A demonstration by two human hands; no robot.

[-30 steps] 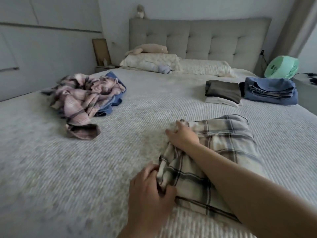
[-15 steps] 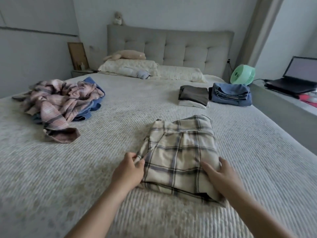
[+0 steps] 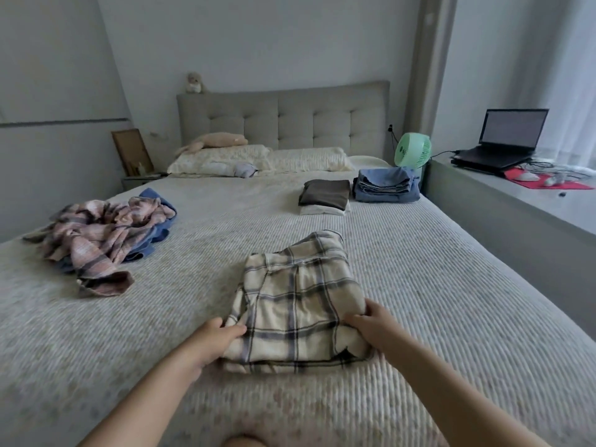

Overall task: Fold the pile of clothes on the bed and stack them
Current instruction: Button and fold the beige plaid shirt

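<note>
Both hands [image 3: 213,341] [image 3: 374,324] apparently gripping folded plaid garment [image 3: 300,304].

Folded cream plaid garment [image 3: 300,304], mid-bed [image 3: 419,285]

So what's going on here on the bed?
A person is folding laundry. Both hands hold a folded cream plaid garment at its near corners: the left hand on one side, the right hand on the other. Two folded stacks, a dark one and a blue one, sit near the pillows. An unfolded pink and blue heap waits on the left.
</note>
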